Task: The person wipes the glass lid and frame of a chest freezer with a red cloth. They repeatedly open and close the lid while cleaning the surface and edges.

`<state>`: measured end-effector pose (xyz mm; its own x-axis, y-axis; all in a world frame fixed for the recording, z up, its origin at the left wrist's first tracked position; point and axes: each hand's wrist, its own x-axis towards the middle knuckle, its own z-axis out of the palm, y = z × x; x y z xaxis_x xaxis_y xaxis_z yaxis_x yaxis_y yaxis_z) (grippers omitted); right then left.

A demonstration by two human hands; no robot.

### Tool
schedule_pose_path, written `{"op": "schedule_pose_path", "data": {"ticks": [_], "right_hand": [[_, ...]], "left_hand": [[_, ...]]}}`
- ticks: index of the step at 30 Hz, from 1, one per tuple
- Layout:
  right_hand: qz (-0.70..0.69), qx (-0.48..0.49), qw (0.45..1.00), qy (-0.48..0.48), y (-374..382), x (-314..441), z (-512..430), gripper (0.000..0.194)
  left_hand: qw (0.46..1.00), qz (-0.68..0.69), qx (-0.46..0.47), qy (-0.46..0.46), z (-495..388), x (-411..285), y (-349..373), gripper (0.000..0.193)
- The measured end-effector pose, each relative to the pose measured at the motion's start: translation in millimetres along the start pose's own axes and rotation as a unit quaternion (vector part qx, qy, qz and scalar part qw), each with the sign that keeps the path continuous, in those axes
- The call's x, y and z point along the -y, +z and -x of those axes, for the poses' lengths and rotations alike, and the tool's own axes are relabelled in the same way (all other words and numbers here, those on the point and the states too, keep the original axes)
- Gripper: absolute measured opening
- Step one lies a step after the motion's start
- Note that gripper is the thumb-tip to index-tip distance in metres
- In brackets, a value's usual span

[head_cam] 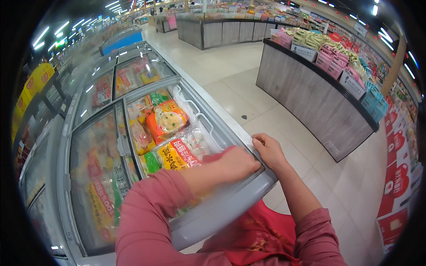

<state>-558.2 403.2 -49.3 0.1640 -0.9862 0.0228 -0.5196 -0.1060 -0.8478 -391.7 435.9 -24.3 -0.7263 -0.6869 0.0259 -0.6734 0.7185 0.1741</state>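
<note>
My left hand (240, 163) is bent into a fist on a red cloth (225, 153), pressed to the inner edge at the near right corner of a chest freezer (229, 124). Just right of it, my right hand (268, 149) curls its fingers over the freezer's outer rim. Below and left of my hands, the open part of the freezer shows bagged frozen dumplings (176, 153) and an orange food bag (167, 119). White frost and a white wire rack (204, 121) line the inner right wall. A sliding glass lid (96, 166) covers packages on the left.
A wood-panelled display counter (299, 89) with pink, yellow and blue goods stands to the right across a tiled floor (229, 96). A blue freezer (122, 41) stands beyond. Red printed panels (396, 166) line the far right. A yellow sign (33, 86) is at left.
</note>
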Motion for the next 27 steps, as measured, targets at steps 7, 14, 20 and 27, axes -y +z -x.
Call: {"op": "schedule_pose_path", "data": {"ticks": [7, 14, 20, 27], "right_hand": [[0.014, -0.017, 1.000, -0.022, -1.3, 2.6, 4.3, 0.038], [0.008, -0.003, 1.000, 0.001, -0.8, 1.3, 2.8, 0.039], [-0.006, -0.027, 0.999, -0.018, 0.8, 0.2, 2.0, 0.031], [0.004, 0.000, 1.000, 0.019, -1.4, 3.3, 0.1, 0.041]], "left_hand": [[0.997, -0.065, -0.030, -0.019, 8.2, 42.4, -15.9, 0.011], [0.998, -0.028, -0.021, 0.045, -0.6, 3.3, 10.4, 0.011], [0.998, -0.046, -0.029, -0.015, 9.1, 38.3, -17.8, 0.009], [0.998, 0.058, 0.022, 0.026, 1.5, 6.7, 4.4, 0.021]]}}
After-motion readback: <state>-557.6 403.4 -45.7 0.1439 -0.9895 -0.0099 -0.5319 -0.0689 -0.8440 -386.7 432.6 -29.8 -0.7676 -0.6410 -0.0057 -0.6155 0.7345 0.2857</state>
